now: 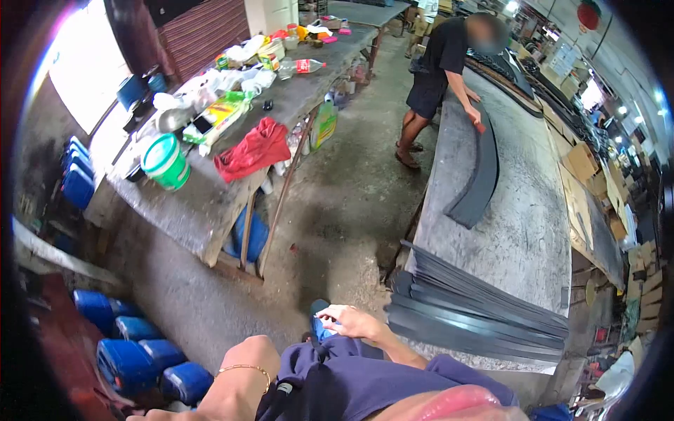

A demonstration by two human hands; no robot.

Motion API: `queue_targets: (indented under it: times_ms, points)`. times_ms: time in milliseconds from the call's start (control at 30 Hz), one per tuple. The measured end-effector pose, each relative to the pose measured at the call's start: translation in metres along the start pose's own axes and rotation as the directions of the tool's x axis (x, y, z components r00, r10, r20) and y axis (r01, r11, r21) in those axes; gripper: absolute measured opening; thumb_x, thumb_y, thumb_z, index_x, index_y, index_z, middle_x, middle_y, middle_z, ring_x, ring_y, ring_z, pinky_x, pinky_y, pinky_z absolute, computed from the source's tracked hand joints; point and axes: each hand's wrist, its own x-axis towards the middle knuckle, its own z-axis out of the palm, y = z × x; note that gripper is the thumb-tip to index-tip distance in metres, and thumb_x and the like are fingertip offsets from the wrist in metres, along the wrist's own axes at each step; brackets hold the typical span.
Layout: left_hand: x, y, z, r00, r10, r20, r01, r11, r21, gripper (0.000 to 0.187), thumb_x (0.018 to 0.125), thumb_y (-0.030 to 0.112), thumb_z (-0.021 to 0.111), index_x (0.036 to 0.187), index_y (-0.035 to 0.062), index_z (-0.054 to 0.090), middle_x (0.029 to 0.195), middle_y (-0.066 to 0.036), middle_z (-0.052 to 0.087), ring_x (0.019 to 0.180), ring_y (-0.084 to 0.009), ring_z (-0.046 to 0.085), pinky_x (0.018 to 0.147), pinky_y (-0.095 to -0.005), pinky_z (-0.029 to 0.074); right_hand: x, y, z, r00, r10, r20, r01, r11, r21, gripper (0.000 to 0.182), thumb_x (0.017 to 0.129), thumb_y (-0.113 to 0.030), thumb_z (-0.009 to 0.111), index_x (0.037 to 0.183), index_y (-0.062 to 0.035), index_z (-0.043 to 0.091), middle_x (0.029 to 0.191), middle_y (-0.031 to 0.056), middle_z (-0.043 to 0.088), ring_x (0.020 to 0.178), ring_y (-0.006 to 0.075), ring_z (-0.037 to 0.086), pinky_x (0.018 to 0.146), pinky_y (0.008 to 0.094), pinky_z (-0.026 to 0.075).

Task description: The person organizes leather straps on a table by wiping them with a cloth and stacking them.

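My right hand (349,321) is held in front of my purple shirt (344,379), its fingers loosely bent and apart, with nothing visible in it. Past its forearm, a fanned bundle of long black strips (477,302) lies at the near end of the worktable (523,231). At the lower left, my left hand (221,400) runs down to the picture's bottom edge below a thin gold bracelet (246,370). Its fingers are mostly cut off. Several blue plastic jugs (130,365) stand on the floor beyond it.
A co-worker (439,67) bends over the worktable, one hand on a curved black strip stack (484,172). Left of the concrete aisle (330,203), another table (168,210) carries a green bucket (166,161), a red cloth (254,149), bags and a plastic bottle (302,67).
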Motion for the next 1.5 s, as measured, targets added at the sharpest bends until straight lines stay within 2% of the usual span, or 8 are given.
queue_targets:
  times_ms: [167, 333, 533, 667, 900, 1133, 1200, 1500]
  points:
    - [0.115, -0.135, -0.007, 0.983, 0.099, 0.154, 0.007, 0.819, -0.574, 0.024, 0.081, -0.001, 0.064, 0.102, 0.0035, 0.052, 0.097, -0.004, 0.056, 0.085, -0.0171, 0.056, 0.06, -0.0301, 0.045, 0.103, 0.025, -0.07, 0.993, 0.102, -0.051, -0.103, 0.995, -0.004, 0.036, 0.092, -0.03, 0.059, 0.121, -0.0082, 0.058, 0.115, 0.0152, 0.062, 0.107, 0.0329, 0.059, 0.093, 0.0406, 0.046]
    - [0.224, -0.253, -0.006, 0.937, 0.23, 0.264, 0.094, 0.561, -0.823, 0.03, 0.08, -0.001, 0.064, 0.106, 0.0042, 0.05, 0.096, -0.004, 0.055, 0.082, -0.0166, 0.056, 0.054, -0.0299, 0.045, 0.225, 0.057, -0.183, 0.994, 0.106, -0.014, -0.107, 0.986, -0.129, 0.04, 0.089, -0.03, 0.061, 0.123, -0.0091, 0.056, 0.114, 0.0155, 0.062, 0.108, 0.0347, 0.059, 0.093, 0.0438, 0.047]
    - [0.336, -0.411, 0.007, 0.938, 0.226, 0.263, 0.129, 0.479, -0.868, 0.037, 0.08, 0.0, 0.065, 0.112, 0.0049, 0.048, 0.095, -0.005, 0.054, 0.079, -0.0161, 0.056, 0.047, -0.0297, 0.044, 0.334, 0.061, -0.366, 0.985, 0.034, -0.168, -0.077, 0.963, -0.257, 0.037, 0.092, -0.028, 0.059, 0.122, -0.0079, 0.054, 0.112, 0.0152, 0.062, 0.107, 0.0337, 0.058, 0.091, 0.0421, 0.047]
    - [0.379, -0.553, 0.034, 0.967, 0.023, 0.252, 0.161, 0.712, -0.684, 0.052, 0.092, 0.032, 0.058, 0.131, 0.0053, 0.036, 0.097, -0.007, 0.046, 0.079, -0.019, 0.048, 0.054, -0.0331, 0.042, 0.369, 0.094, -0.483, 0.935, 0.049, -0.35, -0.107, 0.983, -0.148, 0.036, 0.091, -0.028, 0.059, 0.121, -0.008, 0.056, 0.114, 0.0149, 0.062, 0.104, 0.0332, 0.06, 0.089, 0.0395, 0.048]
    - [0.477, -0.807, 0.099, 0.911, -0.162, 0.379, 0.4, 0.572, -0.717, 0.039, 0.092, 0.031, 0.055, 0.11, -0.0033, 0.051, 0.096, -0.017, 0.052, 0.078, -0.0268, 0.054, 0.066, -0.0382, 0.046, 0.4, 0.25, -0.618, 0.77, 0.519, -0.371, -0.565, 0.825, -0.018, 0.037, 0.087, -0.026, 0.065, 0.117, -0.0063, 0.06, 0.102, 0.0167, 0.068, 0.093, 0.0317, 0.066, 0.081, 0.0398, 0.052]
    - [0.558, -1.025, 0.259, 0.55, -0.379, 0.744, 0.833, 0.314, -0.456, 0.028, 0.094, 0.022, 0.055, 0.103, -0.0046, 0.057, 0.093, -0.013, 0.058, 0.079, -0.0228, 0.059, 0.07, -0.0345, 0.048, 0.447, 0.332, -0.767, 0.675, 0.526, -0.516, -0.371, 0.848, 0.379, 0.042, 0.087, -0.022, 0.067, 0.12, 0.001, 0.057, 0.094, 0.016, 0.07, 0.087, 0.0225, 0.069, 0.077, 0.0323, 0.053]
    - [0.572, -1.089, 0.297, 0.274, -0.36, 0.892, 0.933, 0.324, -0.157, 0.025, 0.097, 0.018, 0.052, 0.104, -0.0043, 0.06, 0.096, -0.01, 0.061, 0.082, -0.0179, 0.06, 0.072, -0.0312, 0.048, 0.474, 0.363, -0.82, 0.594, 0.582, -0.555, -0.376, 0.811, 0.447, 0.043, 0.086, -0.022, 0.067, 0.123, -0.0025, 0.057, 0.097, 0.017, 0.069, 0.087, 0.0251, 0.069, 0.076, 0.0353, 0.053]
    - [0.661, -1.365, 0.415, 0.036, -0.522, 0.852, 0.864, 0.444, 0.236, 0.026, 0.099, 0.022, 0.051, 0.101, -0.0012, 0.063, 0.09, -0.006, 0.063, 0.081, -0.0103, 0.057, 0.073, -0.0267, 0.046, 0.598, 0.432, -1.157, 0.592, 0.513, -0.621, -0.289, 0.855, 0.431, 0.039, 0.088, -0.018, 0.064, 0.121, 0.0008, 0.056, 0.103, 0.0159, 0.068, 0.093, 0.0245, 0.066, 0.082, 0.0346, 0.051]
